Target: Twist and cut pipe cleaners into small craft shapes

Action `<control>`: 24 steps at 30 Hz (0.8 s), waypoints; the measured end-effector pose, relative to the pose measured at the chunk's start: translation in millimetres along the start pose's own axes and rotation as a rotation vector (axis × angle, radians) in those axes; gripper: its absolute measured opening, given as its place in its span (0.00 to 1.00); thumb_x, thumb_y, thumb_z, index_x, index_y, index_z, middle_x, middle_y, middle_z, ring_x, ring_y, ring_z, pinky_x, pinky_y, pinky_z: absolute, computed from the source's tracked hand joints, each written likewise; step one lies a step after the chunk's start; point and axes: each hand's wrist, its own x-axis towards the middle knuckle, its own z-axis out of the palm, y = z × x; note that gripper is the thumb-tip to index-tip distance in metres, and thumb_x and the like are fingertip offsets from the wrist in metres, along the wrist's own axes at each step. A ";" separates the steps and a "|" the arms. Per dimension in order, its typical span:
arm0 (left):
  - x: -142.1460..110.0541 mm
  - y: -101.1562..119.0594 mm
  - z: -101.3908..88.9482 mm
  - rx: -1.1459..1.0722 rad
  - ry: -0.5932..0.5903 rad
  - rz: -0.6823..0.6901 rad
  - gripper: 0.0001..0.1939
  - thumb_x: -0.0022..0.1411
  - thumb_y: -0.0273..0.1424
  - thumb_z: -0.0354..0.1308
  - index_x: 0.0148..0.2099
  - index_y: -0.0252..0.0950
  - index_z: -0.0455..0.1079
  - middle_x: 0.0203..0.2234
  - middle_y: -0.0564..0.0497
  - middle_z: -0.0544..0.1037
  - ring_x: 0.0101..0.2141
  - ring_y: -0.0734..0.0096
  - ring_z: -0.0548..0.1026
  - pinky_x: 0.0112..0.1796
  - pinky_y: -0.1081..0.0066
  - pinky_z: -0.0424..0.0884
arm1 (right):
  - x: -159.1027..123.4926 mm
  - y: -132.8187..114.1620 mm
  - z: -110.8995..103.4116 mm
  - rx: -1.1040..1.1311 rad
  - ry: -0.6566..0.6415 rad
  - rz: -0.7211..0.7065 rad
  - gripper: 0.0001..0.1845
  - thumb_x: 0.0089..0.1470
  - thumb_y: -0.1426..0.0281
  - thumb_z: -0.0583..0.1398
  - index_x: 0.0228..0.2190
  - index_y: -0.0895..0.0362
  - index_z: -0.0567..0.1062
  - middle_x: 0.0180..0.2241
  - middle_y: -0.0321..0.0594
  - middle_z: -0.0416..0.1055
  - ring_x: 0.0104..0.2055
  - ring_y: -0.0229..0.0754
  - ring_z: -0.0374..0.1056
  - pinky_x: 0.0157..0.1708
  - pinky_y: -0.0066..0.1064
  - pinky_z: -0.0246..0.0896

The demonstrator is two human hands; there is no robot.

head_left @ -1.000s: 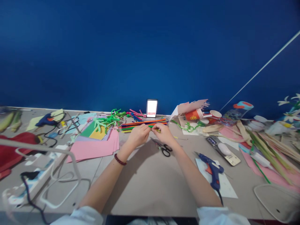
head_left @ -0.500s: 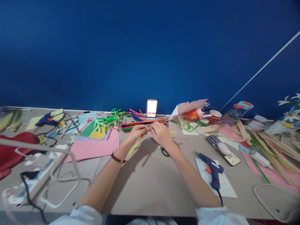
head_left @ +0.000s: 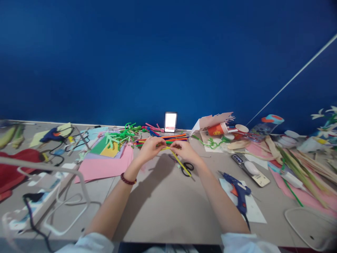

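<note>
From my end of the cam: L hand (head_left: 151, 148) & R hand (head_left: 185, 151) are raised together over the desk (head_left: 168, 214), close but not touching. Fingers (head_left: 158, 144) on both sides are narrow, pinching a yellow pipe cleaner (head_left: 179, 161) btw them. Its long end angles down & right past the R hand, w/ the tip just above the black-handled scissors (head_left: 187, 168). Bundle of multicolour pipe cleaners (head_left: 160, 140) lies on the desk just beyond the hands. Green pipe-cleaner shapes (head_left: 118, 137) sit to the L on stacked craft paper (head_left: 105, 168), mostly pink on top. Blue glue gun (head_left: 237, 193) lies on a white sheet (head_left: 250, 207) to the R. Dark red beaded bracelet (head_left: 128, 180) on L wrist.
</note>
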 end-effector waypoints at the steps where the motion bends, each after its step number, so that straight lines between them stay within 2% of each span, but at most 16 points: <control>1: 0.4 1.2 -0.3 0.084 0.014 0.028 0.05 0.60 0.32 0.55 0.34 0.37 0.71 0.30 0.50 0.77 0.34 0.67 0.72 0.41 0.65 0.63 | 0.1 1.3 0.1 0.014 -0.008 0.013 0.06 0.47 0.69 0.58 0.27 0.58 0.74 0.29 0.39 0.73 0.29 0.38 0.67 0.32 0.30 0.61; 4: 0.6 5.0 0.5 0.217 0.038 0.100 0.05 0.61 0.31 0.55 0.34 0.38 0.71 0.30 0.52 0.77 0.35 0.67 0.71 0.43 0.64 0.60 | 0.7 4.0 0.4 0.091 -0.038 0.051 0.07 0.45 0.69 0.60 0.29 0.59 0.74 0.29 0.39 0.73 0.29 0.38 0.67 0.31 0.29 0.61; 9: 0.0 9.1 2.7 0.288 0.086 0.207 0.04 0.61 0.28 0.54 0.34 0.38 0.70 0.31 0.51 0.77 0.38 0.67 0.70 0.44 0.64 0.59 | 1.1 1.4 -0.1 0.204 -0.048 0.083 0.07 0.43 0.70 0.61 0.28 0.59 0.74 0.26 0.38 0.72 0.28 0.37 0.67 0.30 0.29 0.61; 13: -0.2 10.9 3.5 0.327 0.225 0.249 0.03 0.61 0.31 0.56 0.37 0.38 0.70 0.36 0.48 0.76 0.41 0.63 0.69 0.44 0.63 0.61 | 1.5 -1.4 -1.1 0.294 -0.051 0.097 0.06 0.42 0.68 0.62 0.25 0.59 0.73 0.21 0.33 0.68 0.22 0.34 0.62 0.25 0.27 0.58; 16: -1.1 12.3 4.0 0.396 0.321 0.228 0.05 0.59 0.33 0.58 0.37 0.37 0.71 0.37 0.45 0.76 0.43 0.60 0.68 0.43 0.63 0.61 | 2.4 -1.3 -0.3 0.370 -0.051 0.130 0.08 0.41 0.67 0.64 0.24 0.59 0.73 0.19 0.32 0.67 0.21 0.33 0.61 0.22 0.26 0.58; 20: -1.7 11.0 7.4 0.386 0.234 0.201 0.08 0.62 0.34 0.55 0.33 0.37 0.72 0.29 0.48 0.76 0.34 0.65 0.70 0.38 0.66 0.61 | 3.2 0.0 2.0 0.474 -0.042 0.182 0.10 0.40 0.67 0.66 0.26 0.59 0.73 0.21 0.33 0.68 0.23 0.34 0.66 0.26 0.27 0.63; 24: -1.6 7.8 13.5 0.207 0.148 0.179 0.09 0.64 0.29 0.51 0.37 0.37 0.73 0.29 0.49 0.76 0.33 0.70 0.71 0.34 0.72 0.63 | 2.9 0.1 3.2 0.553 -0.043 0.232 0.12 0.40 0.67 0.66 0.29 0.58 0.72 0.23 0.33 0.69 0.25 0.35 0.69 0.28 0.28 0.66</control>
